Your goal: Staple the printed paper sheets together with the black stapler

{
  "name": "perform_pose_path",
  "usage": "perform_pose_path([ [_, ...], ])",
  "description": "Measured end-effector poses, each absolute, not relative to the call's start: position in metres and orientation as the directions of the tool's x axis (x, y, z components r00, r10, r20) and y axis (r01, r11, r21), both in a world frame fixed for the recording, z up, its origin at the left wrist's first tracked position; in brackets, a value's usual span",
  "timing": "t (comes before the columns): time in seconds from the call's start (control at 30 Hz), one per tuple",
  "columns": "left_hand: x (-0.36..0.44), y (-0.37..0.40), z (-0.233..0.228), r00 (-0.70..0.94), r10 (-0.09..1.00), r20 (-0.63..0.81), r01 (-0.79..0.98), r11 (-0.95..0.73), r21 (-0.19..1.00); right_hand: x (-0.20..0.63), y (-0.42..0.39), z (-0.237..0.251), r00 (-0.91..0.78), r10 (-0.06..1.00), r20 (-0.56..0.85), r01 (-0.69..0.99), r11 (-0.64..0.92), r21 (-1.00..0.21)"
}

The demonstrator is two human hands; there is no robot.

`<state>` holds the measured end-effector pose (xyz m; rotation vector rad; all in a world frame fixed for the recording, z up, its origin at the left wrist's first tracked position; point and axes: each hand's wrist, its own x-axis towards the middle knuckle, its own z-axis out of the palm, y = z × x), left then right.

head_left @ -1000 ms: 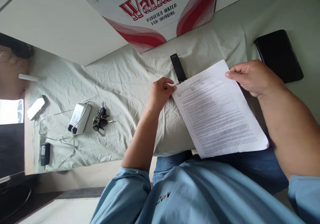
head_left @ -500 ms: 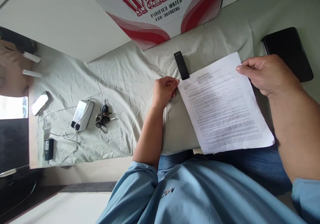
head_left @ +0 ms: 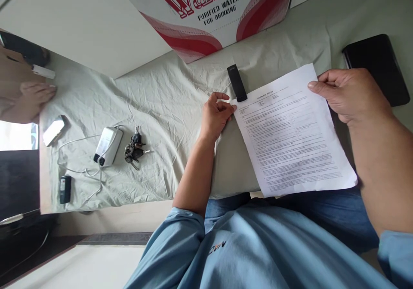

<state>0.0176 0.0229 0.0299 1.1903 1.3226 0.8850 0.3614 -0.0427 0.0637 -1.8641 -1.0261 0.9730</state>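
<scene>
Arrangement on one cloth-covered counter (head_left: 164, 121), read from left to right. At the upper left of the frame, one hand of another person (head_left: 37, 94) rests near the counter's end. Below it lie one small white device (head_left: 53, 130) and, farther down, one small black device (head_left: 65, 190). Next, at centre left, are one white block (head_left: 109, 146) with a white cable (head_left: 100, 179) looped across it and one bunch of several keys (head_left: 134, 149); the overlapping keys cannot be counted. One red-and-white carton (head_left: 209, 26), printed "Purified water for drinking", stands at the top centre. In mid-frame, the left hand (head_left: 217, 117) has its grip pinched on the upper left corner of one printed sheet (head_left: 293, 138), headed "Overleaf notes"; whether further sheets lie beneath cannot be told. One black stapler-like object (head_left: 237, 83) lies just above that corner, its lower end at the sheet's top edge. The sheet slants across the right of centre, its lower edge above the wearer's lap. The right hand (head_left: 351, 92) has its grip closed on the sheet's upper right corner. One black flat case (head_left: 377, 69) lies beyond that hand, upper right.
</scene>
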Motion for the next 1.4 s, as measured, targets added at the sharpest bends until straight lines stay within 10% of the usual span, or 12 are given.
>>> perform_pose_path([
  [0.87,0.012,0.025,0.016,0.092,0.966,-0.243,0.119,0.232,0.965,0.368,-0.04,0.045,0.38,0.908,-0.179,0.342,-0.318,-0.884],
  [1.2,0.004,0.027,-0.033,0.191,0.876,0.443,0.397,-0.482,0.781,0.368,-0.04,0.062,0.377,0.898,-0.228,0.39,-0.377,-0.84],
  [1.4,-0.003,0.037,-0.044,0.378,0.755,0.536,0.4,-0.655,0.641,0.357,-0.042,0.078,0.441,0.85,-0.287,0.393,-0.471,-0.789],
])
